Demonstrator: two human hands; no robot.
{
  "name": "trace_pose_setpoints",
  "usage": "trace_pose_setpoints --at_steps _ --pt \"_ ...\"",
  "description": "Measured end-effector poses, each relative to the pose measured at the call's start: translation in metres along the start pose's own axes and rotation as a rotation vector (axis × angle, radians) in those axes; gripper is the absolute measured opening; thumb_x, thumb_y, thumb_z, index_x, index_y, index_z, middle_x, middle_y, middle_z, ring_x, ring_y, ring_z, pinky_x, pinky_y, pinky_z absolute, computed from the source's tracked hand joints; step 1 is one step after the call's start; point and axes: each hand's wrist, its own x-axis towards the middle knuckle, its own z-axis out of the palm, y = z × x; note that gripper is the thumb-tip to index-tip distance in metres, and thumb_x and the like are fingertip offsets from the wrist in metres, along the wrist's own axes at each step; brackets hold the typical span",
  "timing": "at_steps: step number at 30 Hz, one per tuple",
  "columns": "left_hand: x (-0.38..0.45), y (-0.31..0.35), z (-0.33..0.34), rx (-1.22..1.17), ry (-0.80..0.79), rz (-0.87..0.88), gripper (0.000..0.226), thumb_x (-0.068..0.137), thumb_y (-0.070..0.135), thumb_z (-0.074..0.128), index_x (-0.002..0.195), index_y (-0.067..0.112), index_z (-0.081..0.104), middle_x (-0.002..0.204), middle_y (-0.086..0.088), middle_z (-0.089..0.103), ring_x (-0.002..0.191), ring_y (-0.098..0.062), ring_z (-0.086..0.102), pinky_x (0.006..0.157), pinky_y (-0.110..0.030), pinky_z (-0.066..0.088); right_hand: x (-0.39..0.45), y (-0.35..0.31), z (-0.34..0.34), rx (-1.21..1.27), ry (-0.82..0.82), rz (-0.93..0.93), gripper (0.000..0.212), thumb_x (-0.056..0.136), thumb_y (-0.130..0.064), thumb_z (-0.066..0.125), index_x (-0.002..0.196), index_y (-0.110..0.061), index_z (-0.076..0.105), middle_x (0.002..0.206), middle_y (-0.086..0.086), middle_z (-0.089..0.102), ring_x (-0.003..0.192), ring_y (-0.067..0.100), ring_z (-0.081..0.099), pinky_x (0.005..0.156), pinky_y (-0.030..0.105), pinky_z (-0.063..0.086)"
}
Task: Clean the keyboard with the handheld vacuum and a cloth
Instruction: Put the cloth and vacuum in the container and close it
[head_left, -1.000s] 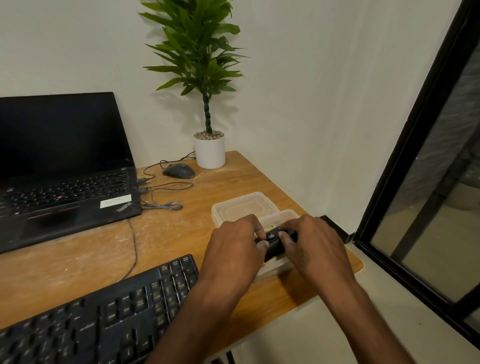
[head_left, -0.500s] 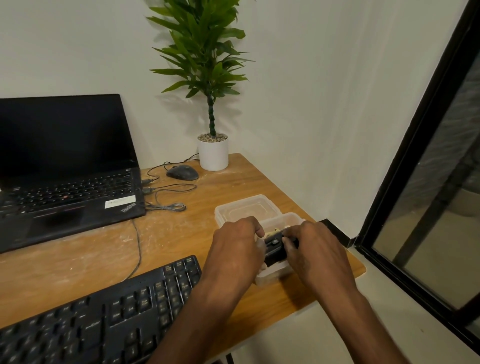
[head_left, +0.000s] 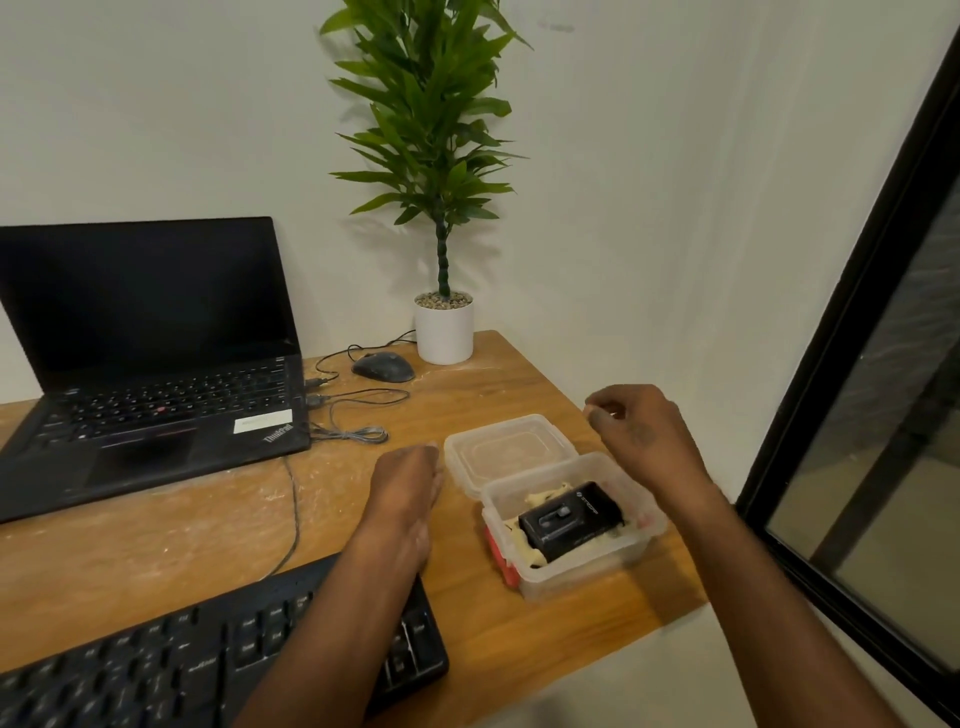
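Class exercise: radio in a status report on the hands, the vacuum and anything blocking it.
Left hand open, empty. Right hand empty, above the tub. Black vacuum lies inside on cream cloth. Nothing blocking.

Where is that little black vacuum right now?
In the head view, the black vacuum lies inside the clear plastic box at the desk's right edge, right of the keyboard.

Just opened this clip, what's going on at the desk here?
A person sits at a wooden desk with neither of the hands holding anything. The left hand hovers beside a clear plastic container; the right hand, fingers loosely curled, is raised above it. Inside lies a small black device, probably the handheld vacuum, on something pale. The lid lies behind it. The black keyboard sits untouched in front.
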Motion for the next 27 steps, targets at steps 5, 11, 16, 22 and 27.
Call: trace_pose_setpoints --at_steps 5,11,16,22,27 --pt "0.009 0.004 0.008 -0.081 0.034 -0.091 0.04 0.107 0.001 0.048 0.146 -0.009 0.049 0.144 -0.022 0.056 0.137 -0.033 0.054 0.121 -0.042 0.041 0.059 0.015 0.026 -0.031 -0.213 0.199 0.028 0.089 -0.005 0.054 0.108 0.003 0.072 0.108 0.022 0.072 0.096 0.033 0.07 0.088 0.051 0.058" --pt "0.017 0.004 0.014 -0.135 0.046 -0.12 0.04 0.106 0.0 0.044 0.145 -0.007 0.051 0.145 -0.022 0.056 0.134 -0.032 0.056 0.117 -0.042 0.044 0.087 0.02 0.05 -0.019 -0.31 0.268 0.021 0.081 0.0 0.053 0.092 0.005 0.069 0.09 0.022 0.072 0.088 0.037 0.073 0.08 0.051 0.062" --pt "0.017 0.007 0.02 -0.22 0.062 -0.15 0.022 0.105 -0.005 0.044 0.122 -0.004 0.058 0.109 -0.015 0.063 0.107 -0.025 0.065 0.109 -0.041 0.049 0.088 0.016 0.054 0.097 -0.262 0.321 0.013 0.079 0.003 0.051 0.085 0.004 0.062 0.08 0.017 0.057 0.069 0.028 0.055 0.058 0.036 0.047" --pt "0.015 0.013 0.023 -0.274 0.07 -0.133 0.016 0.1 -0.011 0.052 0.105 0.001 0.062 0.089 -0.012 0.064 0.073 -0.014 0.063 0.089 -0.032 0.06 0.087 0.005 0.044 0.146 -0.116 0.262 0.013 0.081 0.003 0.057 0.07 -0.004 0.054 0.069 0.013 0.05 0.058 0.027 0.048 0.057 0.033 0.039" --pt "0.0 0.028 0.02 -0.363 -0.059 -0.07 0.03 0.096 -0.011 0.064 0.121 0.005 0.067 0.112 -0.015 0.074 0.097 -0.019 0.072 0.103 -0.032 0.057 0.078 -0.006 0.028 0.17 0.018 0.173 0.023 0.087 0.002 0.062 0.107 -0.001 0.073 0.11 0.017 0.071 0.099 0.034 0.067 0.074 0.039 0.056"
